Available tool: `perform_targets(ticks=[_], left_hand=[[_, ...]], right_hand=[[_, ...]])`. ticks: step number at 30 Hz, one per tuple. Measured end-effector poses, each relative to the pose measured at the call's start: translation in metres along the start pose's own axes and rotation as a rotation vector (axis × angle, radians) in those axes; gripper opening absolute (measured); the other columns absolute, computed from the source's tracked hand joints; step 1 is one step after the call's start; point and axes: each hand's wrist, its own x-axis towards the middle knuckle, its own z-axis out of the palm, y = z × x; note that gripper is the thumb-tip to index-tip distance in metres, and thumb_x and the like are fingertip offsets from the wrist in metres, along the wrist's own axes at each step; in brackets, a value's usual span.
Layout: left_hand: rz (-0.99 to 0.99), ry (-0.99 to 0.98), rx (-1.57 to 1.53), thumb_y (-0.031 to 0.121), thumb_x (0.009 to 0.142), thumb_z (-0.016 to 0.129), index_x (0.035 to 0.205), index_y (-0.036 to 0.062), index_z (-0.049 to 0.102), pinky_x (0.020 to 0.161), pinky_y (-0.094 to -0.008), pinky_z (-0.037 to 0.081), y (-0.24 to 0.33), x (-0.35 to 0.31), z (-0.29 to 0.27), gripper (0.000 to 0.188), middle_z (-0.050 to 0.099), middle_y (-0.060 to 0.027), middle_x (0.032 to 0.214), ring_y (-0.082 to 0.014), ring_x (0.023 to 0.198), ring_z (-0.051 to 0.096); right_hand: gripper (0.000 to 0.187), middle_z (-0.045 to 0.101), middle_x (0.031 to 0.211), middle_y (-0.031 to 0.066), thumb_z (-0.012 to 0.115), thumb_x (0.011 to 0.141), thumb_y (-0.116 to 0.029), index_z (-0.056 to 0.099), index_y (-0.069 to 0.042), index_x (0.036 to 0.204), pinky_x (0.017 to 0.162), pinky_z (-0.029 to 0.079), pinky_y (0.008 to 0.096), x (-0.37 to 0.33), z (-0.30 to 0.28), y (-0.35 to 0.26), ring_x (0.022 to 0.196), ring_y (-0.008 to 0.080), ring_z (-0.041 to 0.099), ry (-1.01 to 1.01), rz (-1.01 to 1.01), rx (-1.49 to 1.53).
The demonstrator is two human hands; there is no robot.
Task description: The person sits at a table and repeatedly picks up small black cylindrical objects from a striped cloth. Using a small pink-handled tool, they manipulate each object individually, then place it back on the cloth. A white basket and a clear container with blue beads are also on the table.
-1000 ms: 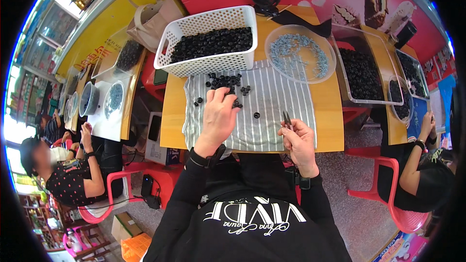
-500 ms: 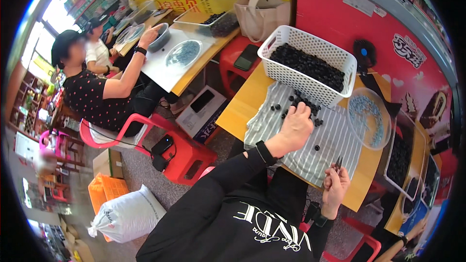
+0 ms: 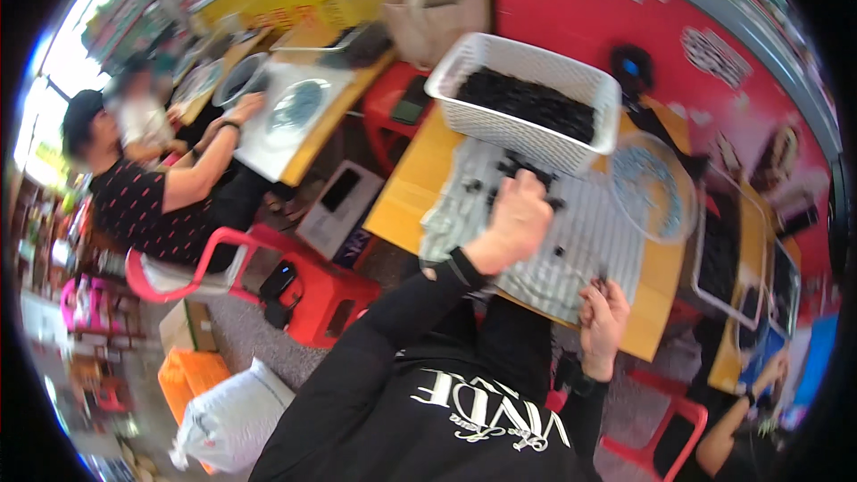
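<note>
My left hand [image 3: 518, 221] reaches out over a grey striped cloth [image 3: 594, 254] on an orange table [image 3: 403, 192]. It rests among small black pieces [image 3: 513, 165] scattered just in front of a white basket [image 3: 527, 141] full of the same black pieces. Its fingers curl away from view, so I cannot tell whether it holds any. My right hand [image 3: 605, 321] sits at the cloth's near edge, closed on a small dark tool [image 3: 596, 285].
A round clear dish [image 3: 658, 192] of bluish pieces stands right of the basket, with trays [image 3: 725, 259] of black pieces beyond. To the left, a seated person [image 3: 147, 201] works at another table. Red stools [image 3: 312, 299] and a white sack [image 3: 230, 419] lie on the floor.
The view has swung left and tilted, so the table now sits upper right. My left hand stays on the black pieces. My right hand keeps the tool at the cloth's edge.
</note>
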Motion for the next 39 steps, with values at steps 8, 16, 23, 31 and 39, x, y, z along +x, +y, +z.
perform_targets(ticks=[8,16,23,31,39], left_hand=[[0.029,0.093,-0.317,-0.003,0.060,0.069,0.076,0.0030,0.061,0.092,-0.0479,0.039,-0.018,-0.003,0.010,0.019,0.060,-0.0125,0.112,-0.0341,0.113,0.048],[-0.068,0.090,-0.743,-0.009,0.065,0.068,0.077,0.0020,0.059,0.077,-0.0328,0.049,-0.013,-0.012,-0.005,0.019,0.065,-0.0079,0.088,-0.0223,0.087,0.060],[-0.415,-0.202,-1.564,-0.011,0.076,0.074,0.090,0.0022,0.066,0.076,-0.0224,0.050,0.003,-0.042,-0.013,0.021,0.064,0.0004,0.087,-0.0076,0.085,0.060],[-0.369,-0.009,-1.667,-0.013,0.077,0.070,0.101,-0.0016,0.069,0.078,-0.0242,0.049,0.016,-0.062,-0.006,0.026,0.059,-0.0037,0.103,-0.0110,0.095,0.058],[-0.521,-0.013,-1.522,-0.009,0.083,0.068,0.099,-0.0011,0.065,0.055,-0.0191,0.051,0.024,-0.072,-0.013,0.018,0.065,-0.0033,0.089,-0.0074,0.075,0.064]], right_hand=[[0.015,0.066,0.080,0.0052,0.061,0.090,-0.001,0.062,0.003,0.104,0.045,0.030,0.0171,0.001,0.000,0.003,0.052,0.0001,0.042,-0.046,-0.031,-0.021],[0.015,0.066,0.081,0.0066,0.059,0.093,-0.004,0.062,0.003,0.107,0.047,0.032,0.0167,-0.003,0.005,0.002,0.051,0.0003,0.042,-0.054,-0.064,-0.062],[0.015,0.066,0.085,0.0027,0.063,0.091,-0.003,0.064,0.003,0.105,0.055,0.039,0.0168,-0.013,0.026,-0.002,0.064,0.0023,0.053,-0.068,-0.055,-0.107],[0.014,0.060,0.082,0.0007,0.065,0.093,-0.006,0.064,0.004,0.103,0.064,0.043,0.0209,-0.009,0.058,0.004,0.074,0.0053,0.055,-0.095,-0.276,-0.313],[0.014,0.055,0.071,0.0025,0.070,0.087,-0.005,0.064,0.002,0.098,0.051,0.036,0.0234,-0.015,0.069,0.009,0.059,0.0062,0.046,-0.037,-0.422,-0.622]])
